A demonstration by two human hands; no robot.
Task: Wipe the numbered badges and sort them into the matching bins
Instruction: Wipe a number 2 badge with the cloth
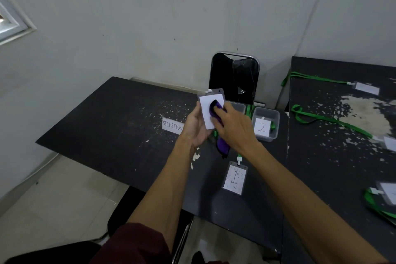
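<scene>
**A:** From the head camera, where is the badge that is being wiped?

**B:** The held badge (205, 111) is up in the air above the near tabletop (111, 122), in front of the bins. The left hand (196, 130) cups it from below and behind with the thumb along its left edge. That grip is clamped on the badge.

**A:** What does it look like?

**B:** It is a greyish clear holder held upright, with a white clip at the top and a white card inside. I cannot read a number on it, because the purple cloth (222, 146) covers the middle of the card.

**A:** And the right hand?

**B:** The right hand (234, 130) has its grip bunched round the purple cloth and presses it on the card's face. The rest of the cloth hangs below the hand.

**A:** Are there other badges?

**B:** The badge marked 1 (234, 178) lies flat on the same tabletop, nearer the person, and its cover is speckled with dark flecks. More badges on green lanyards (334, 121) lie on the second tabletop (321, 178) to the right, which has a peeling surface.

**A:** And the bins?

**B:** The bin labelled 2 (276, 113) stands just right of the hands with green strap inside. Another bin (239, 106) sits beside it, partly hidden by the right hand. A RECEPTION sign (172, 127) stands left of the left hand, and a black chair (234, 77) is behind the tabletop.
</scene>
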